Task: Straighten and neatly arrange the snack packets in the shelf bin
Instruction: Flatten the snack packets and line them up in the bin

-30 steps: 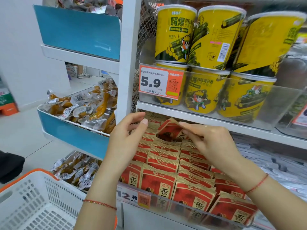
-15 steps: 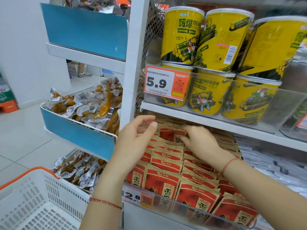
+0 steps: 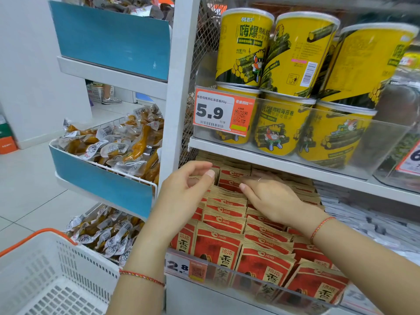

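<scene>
Head view: packets [image 3: 223,218] in rows, bin [image 3: 250,278], lower shelf. Right hand [image 3: 272,200] flat on back rows, nearer. Left hand [image 3: 186,192] loose-curled, empty, just left.

The snack packets [image 3: 218,244] look like matt, kraft-style paper. The bin [image 3: 250,280] front is clear glossy plastic, the tubs [image 3: 245,46] shiny, the basket [image 3: 45,276] perforated white plastic.

— Where does the head view look from?
— From above and behind the hands, facing forward and down, close in on the shelf bin [image 3: 261,285].
— Beyond the fingertips?
— The upper shelf [image 3: 295,165].
</scene>
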{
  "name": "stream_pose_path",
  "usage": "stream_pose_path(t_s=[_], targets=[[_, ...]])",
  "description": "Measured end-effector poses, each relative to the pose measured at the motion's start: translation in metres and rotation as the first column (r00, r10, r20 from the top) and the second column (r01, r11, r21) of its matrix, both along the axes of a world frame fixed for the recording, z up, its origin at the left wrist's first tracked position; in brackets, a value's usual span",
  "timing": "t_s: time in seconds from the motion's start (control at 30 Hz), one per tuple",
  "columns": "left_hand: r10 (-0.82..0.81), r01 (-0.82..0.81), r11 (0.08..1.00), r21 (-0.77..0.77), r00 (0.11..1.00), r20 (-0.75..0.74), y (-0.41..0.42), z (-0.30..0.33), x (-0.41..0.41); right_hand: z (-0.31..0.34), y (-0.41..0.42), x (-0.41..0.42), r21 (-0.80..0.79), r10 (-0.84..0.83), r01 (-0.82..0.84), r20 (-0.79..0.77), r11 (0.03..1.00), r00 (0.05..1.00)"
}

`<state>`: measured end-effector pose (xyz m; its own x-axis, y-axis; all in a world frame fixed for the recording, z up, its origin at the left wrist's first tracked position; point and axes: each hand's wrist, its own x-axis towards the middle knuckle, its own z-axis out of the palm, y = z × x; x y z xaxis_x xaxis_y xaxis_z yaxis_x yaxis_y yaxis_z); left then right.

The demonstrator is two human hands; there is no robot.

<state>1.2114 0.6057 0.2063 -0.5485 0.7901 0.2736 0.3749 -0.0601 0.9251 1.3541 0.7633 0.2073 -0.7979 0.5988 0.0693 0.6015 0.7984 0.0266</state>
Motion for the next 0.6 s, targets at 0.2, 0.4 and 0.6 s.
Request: stream_pose_path(t_s=[0.2, 0.4, 0.6], targets=[[-0.009, 0.009, 1.0, -0.018, 1.0, -0.026, 0.0, -0.001, -0.001, 0.01, 0.014, -0.015, -0.129, -0.067, 0.072, 0.045, 0.989, 0.997], [-0.054, 0.051, 0.996, -0.074, 0.998, -0.043, 0.001, 0.0, -0.002, 0.006, 0.026, -0.026, -0.205, -0.124, 0.135, 0.064, 0.97, 0.99], [-0.094, 0.085, 0.987, -0.135, 0.994, -0.063, 0.0, 0.0, -0.004, 0.005, 0.022, -0.019, -0.164, -0.072, 0.058, -0.083, 0.985, 0.994]])
